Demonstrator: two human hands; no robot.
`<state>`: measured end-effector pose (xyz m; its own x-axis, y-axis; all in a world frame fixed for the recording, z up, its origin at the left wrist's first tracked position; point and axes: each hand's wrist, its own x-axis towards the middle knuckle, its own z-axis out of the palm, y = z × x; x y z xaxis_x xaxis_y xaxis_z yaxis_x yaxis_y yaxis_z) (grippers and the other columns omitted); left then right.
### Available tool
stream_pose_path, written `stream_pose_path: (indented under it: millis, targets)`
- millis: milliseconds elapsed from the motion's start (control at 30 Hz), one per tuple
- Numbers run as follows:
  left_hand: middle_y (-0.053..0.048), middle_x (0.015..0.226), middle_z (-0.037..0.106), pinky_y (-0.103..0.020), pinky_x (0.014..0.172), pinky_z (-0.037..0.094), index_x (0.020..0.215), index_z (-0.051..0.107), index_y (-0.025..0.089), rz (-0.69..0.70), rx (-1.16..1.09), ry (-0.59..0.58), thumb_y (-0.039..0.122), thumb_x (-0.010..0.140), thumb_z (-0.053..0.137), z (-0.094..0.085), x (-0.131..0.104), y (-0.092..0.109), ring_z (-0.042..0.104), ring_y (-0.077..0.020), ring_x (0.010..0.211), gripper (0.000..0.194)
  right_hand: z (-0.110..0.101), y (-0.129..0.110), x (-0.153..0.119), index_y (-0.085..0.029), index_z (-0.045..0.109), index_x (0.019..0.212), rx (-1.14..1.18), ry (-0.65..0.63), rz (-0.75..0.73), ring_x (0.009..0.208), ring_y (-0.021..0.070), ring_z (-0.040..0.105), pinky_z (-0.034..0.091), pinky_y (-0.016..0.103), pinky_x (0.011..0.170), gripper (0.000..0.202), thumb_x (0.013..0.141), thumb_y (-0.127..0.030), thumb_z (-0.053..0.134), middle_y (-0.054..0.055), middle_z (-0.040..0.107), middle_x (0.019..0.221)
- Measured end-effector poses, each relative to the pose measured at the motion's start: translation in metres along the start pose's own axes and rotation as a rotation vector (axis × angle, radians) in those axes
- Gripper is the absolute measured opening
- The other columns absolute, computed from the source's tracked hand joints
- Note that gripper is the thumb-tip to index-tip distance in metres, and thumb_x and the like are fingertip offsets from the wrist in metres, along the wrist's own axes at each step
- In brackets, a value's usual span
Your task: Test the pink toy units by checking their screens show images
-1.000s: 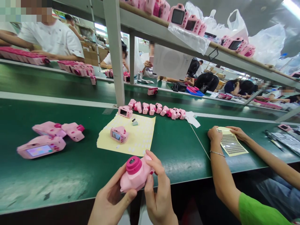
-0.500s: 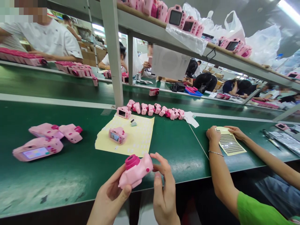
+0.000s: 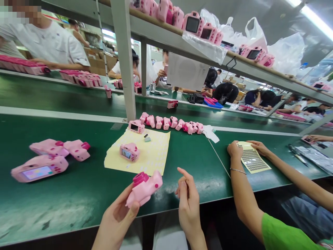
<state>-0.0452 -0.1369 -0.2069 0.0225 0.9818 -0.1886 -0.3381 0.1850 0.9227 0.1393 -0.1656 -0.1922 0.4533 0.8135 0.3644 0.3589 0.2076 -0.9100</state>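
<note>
A pink toy camera (image 3: 144,190) with a dark pink lens is gripped by my left hand (image 3: 117,215), above the table's front edge. To its right, my right hand (image 3: 188,203) is raised and touches nothing, its index finger extended and the others partly curled. Behind them a yellow sheet (image 3: 153,159) carries another pink camera (image 3: 129,152) with its screen lit, and a small grey-green block (image 3: 147,139). Three more pink cameras (image 3: 39,169) lie at the left, one with a bright screen.
Several pink cameras (image 3: 179,124) stand in a row behind the sheet, beside a white cloth (image 3: 211,133). A metal post (image 3: 125,62) supports a shelf. At right, a green-sleeved person holds a sticker sheet (image 3: 253,158). Other people sit across the green table (image 3: 85,194).
My right hand has moved right, away from the camera. The camera in my left hand has shifted slightly left. Another person's hand has appeared at the far right.
</note>
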Motion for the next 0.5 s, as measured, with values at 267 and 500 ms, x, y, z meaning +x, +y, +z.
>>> stream_pose_path:
  millis: [267, 500]
  targets:
    - [-0.012, 0.129, 0.078, -0.029, 0.096, 0.060, 0.123, 0.078, 0.021, -0.018, 0.020, 0.053, 0.062, 0.065, 0.092, 0.002, -0.002, 0.004, 0.073, -0.0335, 0.121, 0.073, -0.005, 0.007, 0.022, -0.023, 0.061, 0.084, -0.034, -0.016, -0.046, 0.061, 0.0119, 0.050, 0.041, 0.024, 0.057, 0.021, 0.098, -0.020, 0.045, -0.003, 0.056, 0.074]
    - [-0.013, 0.131, 0.077, -0.029, 0.104, 0.054, 0.125, 0.076, 0.016, -0.008, 0.033, 0.065, 0.062, 0.068, 0.091, 0.005, -0.005, 0.012, 0.070, -0.0325, 0.125, 0.075, -0.014, 0.009, 0.046, -0.024, 0.050, 0.068, -0.053, -0.011, -0.119, 0.072, 0.0155, 0.056, 0.045, 0.027, 0.065, 0.030, 0.096, -0.020, 0.040, 0.000, 0.056, 0.076]
